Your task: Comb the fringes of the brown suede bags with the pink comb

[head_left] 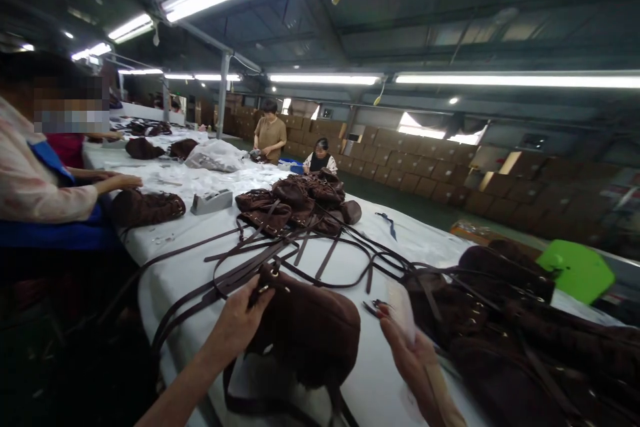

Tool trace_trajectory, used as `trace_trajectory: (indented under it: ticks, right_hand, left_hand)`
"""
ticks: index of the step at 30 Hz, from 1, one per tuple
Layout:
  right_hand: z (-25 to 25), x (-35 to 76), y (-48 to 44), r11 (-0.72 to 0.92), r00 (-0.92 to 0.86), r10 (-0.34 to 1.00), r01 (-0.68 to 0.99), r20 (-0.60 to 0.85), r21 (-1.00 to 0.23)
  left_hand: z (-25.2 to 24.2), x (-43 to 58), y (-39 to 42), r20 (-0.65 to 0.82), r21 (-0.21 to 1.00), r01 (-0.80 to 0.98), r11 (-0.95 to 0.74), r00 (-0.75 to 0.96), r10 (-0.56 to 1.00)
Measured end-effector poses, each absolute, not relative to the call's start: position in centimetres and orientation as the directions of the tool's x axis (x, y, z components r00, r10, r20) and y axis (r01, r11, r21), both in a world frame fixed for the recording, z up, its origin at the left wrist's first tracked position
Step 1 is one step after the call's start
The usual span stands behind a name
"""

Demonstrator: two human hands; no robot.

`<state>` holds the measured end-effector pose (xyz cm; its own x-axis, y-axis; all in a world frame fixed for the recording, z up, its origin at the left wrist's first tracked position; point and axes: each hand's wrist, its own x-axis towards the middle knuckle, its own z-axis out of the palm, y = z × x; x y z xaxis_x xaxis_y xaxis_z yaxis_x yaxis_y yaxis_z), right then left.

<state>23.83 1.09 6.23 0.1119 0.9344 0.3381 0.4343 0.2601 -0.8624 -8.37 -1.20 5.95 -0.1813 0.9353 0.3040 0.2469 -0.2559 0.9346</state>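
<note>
My left hand [240,320] grips the top of a dark brown suede bag [310,337] near its metal ring, at the front of the white-covered table [165,280]. My right hand [407,350] holds a small pale paper tag [400,310] upright beside the bag, with small dark snips [373,307] at its fingertips. Long brown straps [260,260] trail across the cloth from the bag toward the pile behind.
A heap of brown bags [300,203] lies mid-table, another heap [525,333] at the right. A tape dispenser [211,201] stands beyond. A person in a pink sleeve [45,187] works at the left. Two people stand far back by stacked cartons [425,170]. A green object [577,270] sits at right.
</note>
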Motion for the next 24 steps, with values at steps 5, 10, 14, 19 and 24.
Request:
trace_trajectory:
  ticks: [5,10,14,19,24]
  right_hand:
    - [5.2,18.8,-2.0,0.27,-0.223,0.956,0.42,0.19,-0.866]
    - [7.0,18.1,-4.0,0.111,-0.15,0.987,0.374,0.058,-0.921]
    - [9.9,20.9,-5.1,0.055,-0.123,0.992,0.246,0.025,-0.968]
    - [6.7,22.1,-4.4,0.003,-0.064,0.998,0.407,-0.025,-0.914]
    - [1.0,22.4,-1.7,-0.119,0.038,0.993,0.417,-0.113,-0.901]
  left_hand:
    - [5.4,-8.5,-1.8,0.198,0.97,0.184,-0.157,-0.237,0.951]
    - [7.2,-7.3,-3.1,0.027,0.994,-0.1,-0.041,-0.132,0.991]
    - [9.7,-7.5,-4.3,-0.018,0.966,-0.251,0.062,0.176,0.984]
    - [7.0,-8.4,-2.9,0.066,0.996,0.045,-0.081,0.276,0.959]
    - [0.3,-8.9,-2.7,-0.18,0.984,0.037,0.176,0.272,0.945]
